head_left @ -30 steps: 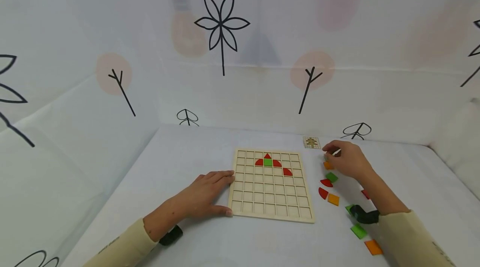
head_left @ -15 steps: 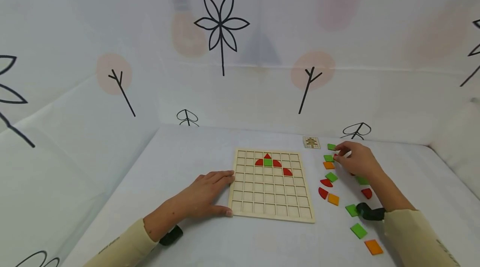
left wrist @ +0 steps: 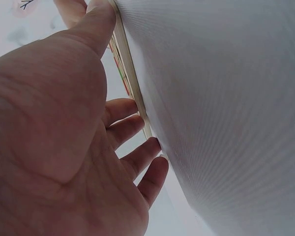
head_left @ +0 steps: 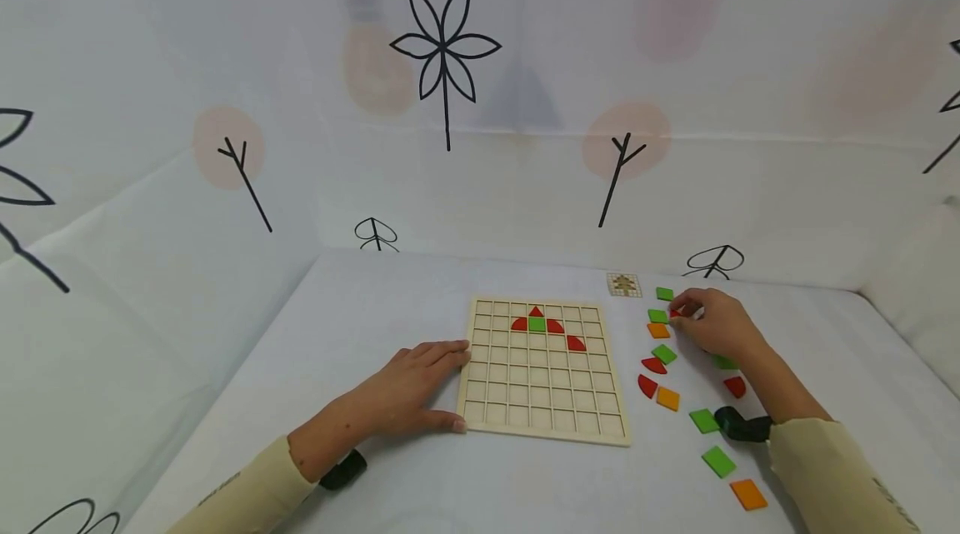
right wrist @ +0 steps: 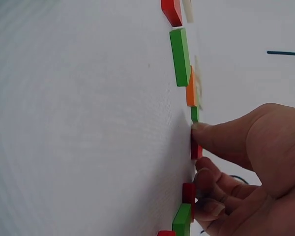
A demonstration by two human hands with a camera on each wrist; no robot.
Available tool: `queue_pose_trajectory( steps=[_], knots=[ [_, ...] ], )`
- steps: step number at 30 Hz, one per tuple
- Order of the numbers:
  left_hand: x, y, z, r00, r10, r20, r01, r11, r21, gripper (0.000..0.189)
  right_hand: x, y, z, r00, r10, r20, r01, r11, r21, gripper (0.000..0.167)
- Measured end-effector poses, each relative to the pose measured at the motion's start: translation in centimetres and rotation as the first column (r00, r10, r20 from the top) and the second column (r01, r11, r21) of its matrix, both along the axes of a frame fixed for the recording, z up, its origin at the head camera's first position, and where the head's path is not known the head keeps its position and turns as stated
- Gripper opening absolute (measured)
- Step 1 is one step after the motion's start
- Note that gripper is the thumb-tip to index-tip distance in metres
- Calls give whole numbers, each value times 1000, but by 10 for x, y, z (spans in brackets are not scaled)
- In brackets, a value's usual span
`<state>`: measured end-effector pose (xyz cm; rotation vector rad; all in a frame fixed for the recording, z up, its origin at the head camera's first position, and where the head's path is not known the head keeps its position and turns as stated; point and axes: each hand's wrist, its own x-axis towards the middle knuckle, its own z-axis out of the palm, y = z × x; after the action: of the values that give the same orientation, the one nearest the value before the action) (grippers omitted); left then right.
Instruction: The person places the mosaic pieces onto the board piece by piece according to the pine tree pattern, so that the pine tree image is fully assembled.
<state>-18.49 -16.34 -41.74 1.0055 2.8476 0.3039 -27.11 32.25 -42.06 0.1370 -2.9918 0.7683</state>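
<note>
My left hand (head_left: 412, 391) rests against the left edge of a wooden grid board (head_left: 528, 427), fingers extended and thumb by the near left corner. In the left wrist view the fingertips (left wrist: 132, 125) touch the board's rim (left wrist: 125, 54). On the board lie a red triangle tile (head_left: 536, 311), a green square tile (head_left: 537, 324) and several red quarter-round tiles (head_left: 576, 343). At the right, my right hand (head_left: 712, 324) pinches a red tile (right wrist: 195, 149) between thumb and finger, low at the table. Its shape is mostly covered.
Loose tiles lie right of the board: green squares (head_left: 663, 354), orange squares (head_left: 667, 398) and red quarter-rounds (head_left: 647, 386), several near the right forearm. A small pattern card (head_left: 624, 285) lies behind them. A printed white cloth wall (head_left: 517, 192) stands at the back.
My right hand has shifted slightly right from the green tiles at the far end and now pinches the red tile. My left hand and the board have stayed in place.
</note>
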Motion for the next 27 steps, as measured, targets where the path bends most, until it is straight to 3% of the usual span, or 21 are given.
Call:
queue_pose_trajectory(
  steps=[13, 22, 27],
  knots=[
    [0, -1, -1, 1000, 0, -3, 0, 1000, 8, 94, -4, 5, 0, 1000, 5, 31, -4, 999, -39, 22],
    [0, 0, -1, 1000, 6, 0, -6, 1000, -1, 95, 1, -10, 15, 999, 29, 32, -26, 998, -65, 20],
    [-1, 0, -1, 1000, 9, 5, -9, 1000, -12, 95, 7, -23, 24, 997, 82, 11, -80, 993, -81, 18]
  ],
)
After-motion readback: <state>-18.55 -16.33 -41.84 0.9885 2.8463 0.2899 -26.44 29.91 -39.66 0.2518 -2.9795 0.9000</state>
